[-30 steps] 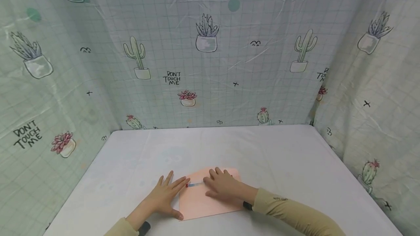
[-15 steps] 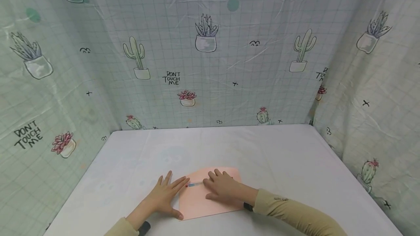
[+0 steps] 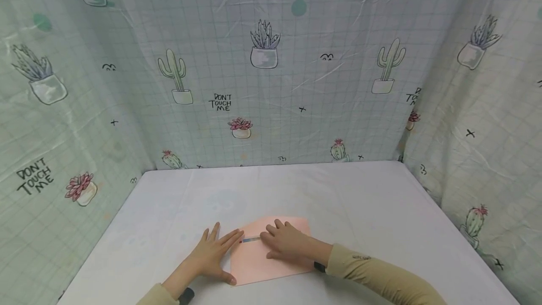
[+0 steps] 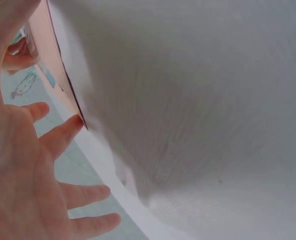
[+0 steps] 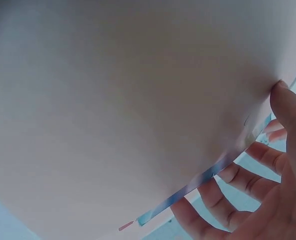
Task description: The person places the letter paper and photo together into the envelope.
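A pink sheet (image 3: 254, 262), perhaps a card or notebook cover, lies flat on the white table. Across it runs a thin strip (image 3: 251, 239) with blue print and a small reddish mark at its left end. My left hand (image 3: 211, 254) is spread at the sheet's left edge, forefinger and thumb touching it. Over the right half, my right hand (image 3: 290, 241) rests on the sheet and covers part of the strip. In the right wrist view, extended fingers (image 5: 215, 200) press along the blue-purple strip (image 5: 188, 189), with the thumb on the sheet.
The white tabletop (image 3: 360, 211) spreads around the sheet. A cloth backdrop (image 3: 305, 79) printed with cacti hangs behind and on both sides. Dark bands (image 3: 319, 266) show at the wrists, below beige sleeves.
My right hand has shifted very slightly left and nearer on the sheet. The left hand and the sheet stay in place; the head view has tilted a little.
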The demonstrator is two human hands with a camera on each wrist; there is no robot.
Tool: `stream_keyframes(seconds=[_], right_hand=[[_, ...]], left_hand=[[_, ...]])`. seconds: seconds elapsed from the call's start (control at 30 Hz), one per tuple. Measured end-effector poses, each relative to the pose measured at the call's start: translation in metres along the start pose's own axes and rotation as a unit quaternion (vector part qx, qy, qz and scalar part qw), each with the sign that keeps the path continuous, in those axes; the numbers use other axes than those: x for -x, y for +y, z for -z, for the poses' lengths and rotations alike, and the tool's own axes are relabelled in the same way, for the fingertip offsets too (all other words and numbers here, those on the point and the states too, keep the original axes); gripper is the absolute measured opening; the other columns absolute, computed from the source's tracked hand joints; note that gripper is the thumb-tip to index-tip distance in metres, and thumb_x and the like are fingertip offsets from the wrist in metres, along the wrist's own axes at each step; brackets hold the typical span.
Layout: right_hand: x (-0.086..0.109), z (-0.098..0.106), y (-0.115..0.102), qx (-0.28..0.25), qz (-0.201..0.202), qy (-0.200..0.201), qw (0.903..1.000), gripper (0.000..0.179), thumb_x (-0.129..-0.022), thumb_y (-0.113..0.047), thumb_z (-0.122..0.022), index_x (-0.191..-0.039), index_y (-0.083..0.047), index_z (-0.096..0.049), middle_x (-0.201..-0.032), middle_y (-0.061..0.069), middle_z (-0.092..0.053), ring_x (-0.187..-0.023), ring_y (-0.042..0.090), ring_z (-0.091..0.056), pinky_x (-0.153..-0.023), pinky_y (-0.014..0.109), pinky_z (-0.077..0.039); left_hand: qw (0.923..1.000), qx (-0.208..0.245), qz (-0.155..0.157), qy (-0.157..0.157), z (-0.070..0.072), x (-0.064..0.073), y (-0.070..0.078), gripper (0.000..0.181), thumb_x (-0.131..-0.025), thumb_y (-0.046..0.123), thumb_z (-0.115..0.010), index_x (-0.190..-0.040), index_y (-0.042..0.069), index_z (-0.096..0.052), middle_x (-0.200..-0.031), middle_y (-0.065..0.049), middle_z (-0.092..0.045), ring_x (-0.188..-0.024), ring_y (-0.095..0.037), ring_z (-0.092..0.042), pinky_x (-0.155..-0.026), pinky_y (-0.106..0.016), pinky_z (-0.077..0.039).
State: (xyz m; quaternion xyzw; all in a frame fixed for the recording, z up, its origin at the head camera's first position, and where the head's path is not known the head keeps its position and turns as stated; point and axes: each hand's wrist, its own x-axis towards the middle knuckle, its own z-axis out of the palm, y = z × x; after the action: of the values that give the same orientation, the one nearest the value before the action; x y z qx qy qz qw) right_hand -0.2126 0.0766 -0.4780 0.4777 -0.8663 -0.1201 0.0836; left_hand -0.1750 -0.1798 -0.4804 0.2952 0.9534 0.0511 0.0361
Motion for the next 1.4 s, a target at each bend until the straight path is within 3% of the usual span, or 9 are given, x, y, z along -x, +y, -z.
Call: stream_keyframes(seconds=[0.2,0.47,0.7,0.9,1.07,1.23,1.4], right_hand=[[0.001,0.0,0.002,0.016,0.014,0.035,0.9992,0.041,-0.084,-0.055,-0.046,-0.105,-0.019,-0.047,-0.085,-0.006,-0.046,-0.07,0.01,-0.039,-0.055,0.021,-0.036],[0.008,-0.005,0.009,-0.033,-0.008,-0.028,0.999,0.051,-0.088,-0.054,-0.041,-0.129,-0.024,-0.042,-0.102,-0.005,-0.046,-0.079,0.009,-0.037,-0.058,0.019,-0.03],[0.014,-0.004,0.01,-0.06,-0.011,-0.029,0.9978,0.052,-0.088,-0.053,-0.041,-0.131,-0.025,-0.04,-0.107,-0.006,-0.048,-0.081,0.007,-0.036,-0.061,0.018,-0.029],[0.022,-0.004,0.013,-0.099,-0.026,-0.029,0.9944,0.049,-0.089,-0.048,-0.044,-0.132,-0.025,-0.039,-0.114,-0.006,-0.048,-0.091,0.009,-0.041,-0.068,0.021,-0.035],[0.032,-0.005,0.019,-0.158,-0.041,-0.026,0.9862,0.048,-0.089,-0.043,-0.046,-0.133,-0.023,-0.038,-0.121,-0.004,-0.047,-0.101,0.012,-0.042,-0.076,0.027,-0.037],[0.044,-0.002,0.027,-0.225,-0.079,-0.025,0.9708,0.047,-0.089,-0.037,-0.05,-0.132,-0.022,-0.041,-0.124,-0.001,-0.047,-0.11,0.019,-0.042,-0.087,0.04,-0.041],[0.055,-0.001,0.033,-0.268,-0.112,-0.025,0.9565,0.045,-0.088,-0.033,-0.052,-0.131,-0.019,-0.043,-0.124,0.002,-0.048,-0.114,0.023,-0.042,-0.087,0.049,-0.042]], left_hand=[[1.0,0.003,0.001,0.004,0.0,0.0,-0.001,0.11,-0.051,0.072,-0.063,-0.14,0.019,-0.026,-0.143,-0.005,-0.035,-0.124,-0.058,-0.021,-0.093,-0.07,-0.022],[0.9996,0.004,-0.025,0.01,0.001,-0.001,0.0,0.108,-0.053,0.07,-0.063,-0.14,0.019,-0.026,-0.143,-0.008,-0.034,-0.126,-0.056,-0.019,-0.093,-0.07,-0.021],[0.9995,0.002,-0.027,0.013,-0.002,-0.001,-0.001,0.107,-0.054,0.072,-0.062,-0.141,0.021,-0.025,-0.144,-0.008,-0.033,-0.128,-0.054,-0.019,-0.092,-0.071,-0.022],[0.9992,0.018,-0.029,0.02,-0.001,0.001,0.001,0.105,-0.055,0.07,-0.062,-0.14,0.019,-0.027,-0.144,-0.009,-0.031,-0.128,-0.054,-0.019,-0.091,-0.071,-0.022],[0.9988,0.027,-0.033,0.024,0.001,0.004,0.004,0.102,-0.058,0.067,-0.063,-0.14,0.018,-0.027,-0.145,-0.011,-0.03,-0.128,-0.053,-0.019,-0.092,-0.071,-0.021],[0.9982,0.039,-0.037,0.027,0.002,0.006,0.008,0.096,-0.064,0.065,-0.061,-0.141,0.019,-0.026,-0.145,-0.013,-0.029,-0.128,-0.054,-0.019,-0.092,-0.071,-0.021],[0.9989,0.037,-0.02,0.021,0.001,0.011,0.011,0.092,-0.067,0.063,-0.061,-0.141,0.024,-0.023,-0.144,-0.014,-0.03,-0.128,-0.053,-0.018,-0.093,-0.071,-0.02]])
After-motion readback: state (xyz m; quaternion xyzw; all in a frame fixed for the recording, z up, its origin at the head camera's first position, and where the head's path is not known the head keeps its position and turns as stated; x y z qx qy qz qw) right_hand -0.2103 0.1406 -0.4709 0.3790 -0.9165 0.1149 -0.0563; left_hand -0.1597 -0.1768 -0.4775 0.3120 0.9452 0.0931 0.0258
